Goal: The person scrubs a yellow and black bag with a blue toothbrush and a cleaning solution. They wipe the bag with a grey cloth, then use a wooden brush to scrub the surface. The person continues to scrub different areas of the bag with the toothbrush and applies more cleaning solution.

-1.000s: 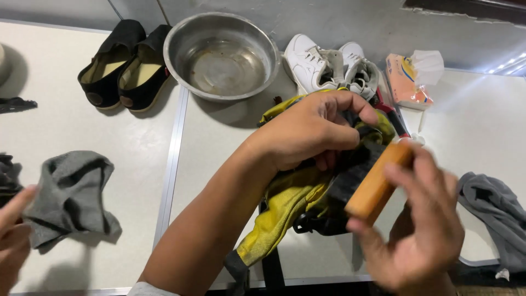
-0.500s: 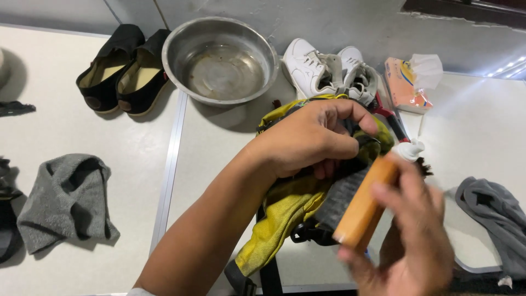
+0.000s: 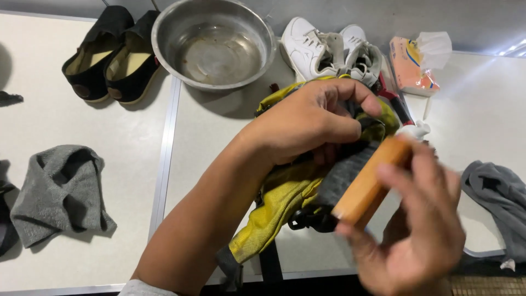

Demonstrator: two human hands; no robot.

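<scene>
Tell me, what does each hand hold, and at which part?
The left hand grips the yellow bag at its upper end. The right hand holds the wooden brush by its lower end.

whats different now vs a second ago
The right hand has slid the wooden brush down and back along the yellow bag, keeping its grip. A hand at the far left edge has gone from view. The left hand still clamps the bag; the steel bowl, the shoes and the cloths lie unmoved.
</scene>
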